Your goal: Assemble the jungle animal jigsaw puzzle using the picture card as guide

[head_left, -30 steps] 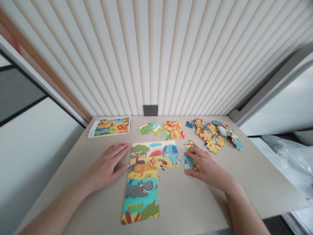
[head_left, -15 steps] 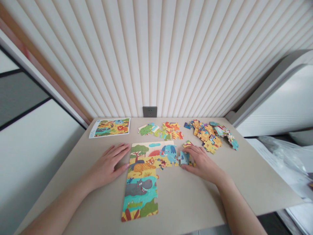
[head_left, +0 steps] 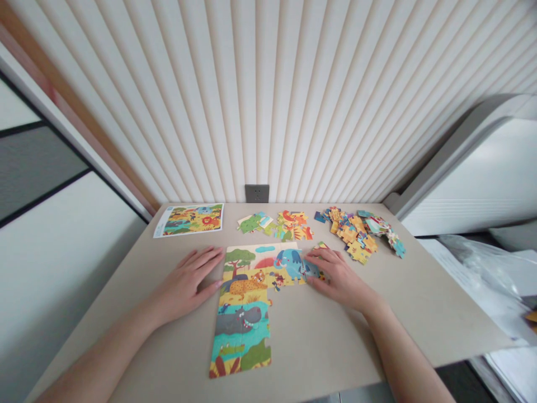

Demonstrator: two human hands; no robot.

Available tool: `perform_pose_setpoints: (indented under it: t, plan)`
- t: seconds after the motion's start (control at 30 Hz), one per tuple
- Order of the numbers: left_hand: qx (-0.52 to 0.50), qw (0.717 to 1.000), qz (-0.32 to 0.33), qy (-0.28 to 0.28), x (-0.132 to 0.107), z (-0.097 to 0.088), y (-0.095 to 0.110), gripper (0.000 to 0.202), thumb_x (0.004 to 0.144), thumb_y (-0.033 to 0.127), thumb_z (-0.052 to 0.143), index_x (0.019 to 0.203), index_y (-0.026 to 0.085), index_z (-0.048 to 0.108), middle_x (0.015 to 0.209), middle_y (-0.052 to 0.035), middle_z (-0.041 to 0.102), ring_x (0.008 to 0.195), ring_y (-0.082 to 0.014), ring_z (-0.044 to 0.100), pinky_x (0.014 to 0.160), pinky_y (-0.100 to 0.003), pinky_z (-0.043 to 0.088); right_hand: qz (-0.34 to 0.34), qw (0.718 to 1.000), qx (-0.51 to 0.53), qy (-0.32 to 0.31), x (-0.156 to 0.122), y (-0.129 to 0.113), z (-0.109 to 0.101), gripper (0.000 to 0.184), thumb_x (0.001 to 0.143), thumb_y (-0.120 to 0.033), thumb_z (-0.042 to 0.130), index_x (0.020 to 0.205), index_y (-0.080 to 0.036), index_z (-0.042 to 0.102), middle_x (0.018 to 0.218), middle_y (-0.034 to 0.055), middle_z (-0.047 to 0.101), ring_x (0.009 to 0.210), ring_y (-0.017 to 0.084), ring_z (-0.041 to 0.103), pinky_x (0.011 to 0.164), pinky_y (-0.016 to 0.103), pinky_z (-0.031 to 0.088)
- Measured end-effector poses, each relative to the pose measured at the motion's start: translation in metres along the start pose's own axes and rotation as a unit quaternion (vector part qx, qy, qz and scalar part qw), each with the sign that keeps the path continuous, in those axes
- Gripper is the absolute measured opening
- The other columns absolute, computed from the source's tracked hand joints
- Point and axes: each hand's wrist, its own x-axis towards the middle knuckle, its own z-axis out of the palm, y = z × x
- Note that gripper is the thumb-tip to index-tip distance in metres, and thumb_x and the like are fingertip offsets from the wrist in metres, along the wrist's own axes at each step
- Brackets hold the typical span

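Observation:
A partly joined jigsaw puzzle (head_left: 243, 322) with a hippo, a leopard and an elephant lies flat on the table. My left hand (head_left: 195, 280) rests with fingers spread at its upper left edge, holding nothing. At the puzzle's upper right, by the elephant, my right hand (head_left: 335, 280) grips a blue puzzle piece (head_left: 311, 270) between thumb and fingers. That piece touches the elephant's right side; whether it is locked in, I cannot tell. Another piece (head_left: 321, 245) with green and red on it shows just behind my right fingers, partly hidden.
A printed reference picture (head_left: 193, 219) lies at the back left. Loose green pieces (head_left: 251, 223) and orange-red pieces (head_left: 293, 224) sit behind the puzzle. A heap of mixed pieces (head_left: 356, 235) is at the back right. Clear plastic wrap (head_left: 482, 263) lies beyond the table's right edge.
My right hand has moved left with the blue piece, closing the gap to the elephant section. My left hand has stayed in place.

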Motion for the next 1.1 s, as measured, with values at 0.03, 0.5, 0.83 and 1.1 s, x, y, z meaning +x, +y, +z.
perform_pose_setpoints:
  t: [0.03, 0.5, 0.83, 1.1]
  plan:
    - [-0.001, 1.0, 0.001, 0.001, 0.0, 0.0, 0.0, 0.07, 0.103, 0.053, 0.053, 0.164, 0.028, 0.031, 0.166, -0.004, 0.04, 0.152, -0.0291, 0.038, 0.126, -0.051, 0.032, -0.004, 1.0, 0.002, 0.006, 0.0, 0.0, 0.001, 0.044, 0.1, -0.038, 0.061, 0.142, -0.027, 0.061, 0.139, 0.0123, 0.062, 0.133, 0.03, 0.054, 0.116, 0.052, 0.039]
    - [-0.008, 1.0, -0.003, 0.006, 0.001, 0.0, 0.0, 0.069, 0.101, 0.054, 0.054, 0.162, 0.027, 0.036, 0.164, -0.0057, 0.042, 0.151, -0.0301, 0.039, 0.126, -0.052, 0.032, 0.036, 0.999, 0.002, -0.01, -0.006, 0.013, 0.005, 0.065, 0.093, -0.049, 0.071, 0.151, -0.026, 0.052, 0.149, 0.013, 0.059, 0.141, 0.034, 0.049, 0.117, 0.056, 0.037]
    - [-0.026, 1.0, -0.002, 0.013, 0.001, -0.003, -0.002, 0.065, 0.101, 0.053, 0.054, 0.16, 0.029, 0.039, 0.163, -0.0047, 0.044, 0.149, -0.03, 0.042, 0.125, -0.05, 0.034, 0.037, 0.999, 0.002, -0.004, -0.003, 0.005, 0.007, 0.056, 0.094, -0.047, 0.069, 0.144, -0.025, 0.06, 0.144, 0.014, 0.063, 0.136, 0.033, 0.054, 0.116, 0.054, 0.037]
    - [-0.009, 0.999, -0.03, 0.018, -0.002, -0.003, -0.024, 0.065, 0.103, 0.051, 0.052, 0.161, 0.026, 0.037, 0.164, -0.007, 0.041, 0.15, -0.029, 0.04, 0.127, -0.049, 0.031, 0.028, 0.999, 0.026, -0.03, -0.004, 0.001, 0.008, 0.069, 0.093, -0.055, 0.069, 0.153, -0.026, 0.05, 0.153, 0.0133, 0.055, 0.143, 0.032, 0.048, 0.122, 0.055, 0.028]
